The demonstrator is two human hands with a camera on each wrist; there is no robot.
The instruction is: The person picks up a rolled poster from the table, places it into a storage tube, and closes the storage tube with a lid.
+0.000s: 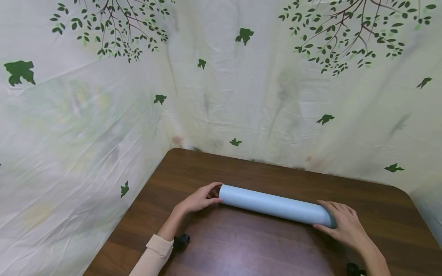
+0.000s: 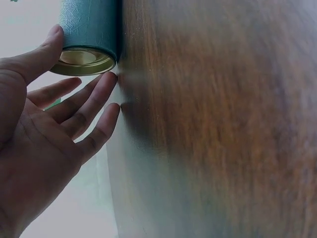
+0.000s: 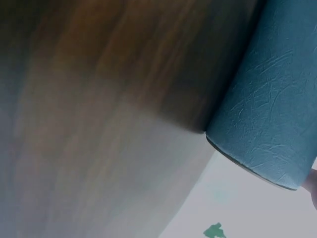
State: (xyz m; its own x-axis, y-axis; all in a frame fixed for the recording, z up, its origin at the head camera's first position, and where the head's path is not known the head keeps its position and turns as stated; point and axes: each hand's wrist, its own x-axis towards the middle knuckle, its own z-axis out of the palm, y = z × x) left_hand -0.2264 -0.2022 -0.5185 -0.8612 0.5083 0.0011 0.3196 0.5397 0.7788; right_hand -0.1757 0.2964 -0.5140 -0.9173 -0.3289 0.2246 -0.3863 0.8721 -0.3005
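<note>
A long light-blue cylindrical tube (image 1: pixel 276 204) lies crosswise on the brown wooden table. Its wrinkled, paper-like surface shows in the right wrist view, and in the left wrist view its left end has a gold metal cap (image 2: pixel 81 62). My left hand (image 1: pixel 198 198) is at that end, thumb against the tube's side, other fingers loosely bent around the cap without closing on it. At the opposite end, my right hand (image 1: pixel 345 222) holds the tube between the thumb on the near side and fingers on the far side. Most of the right hand is outside the right wrist view.
The wooden table (image 1: pixel 235 245) has rounded far corners. Pale cloth (image 1: pixel 214 115) printed with green leaves and branches hangs behind it and on the left. Dark wrist straps with small devices (image 1: pixel 181 242) sit by both wrists.
</note>
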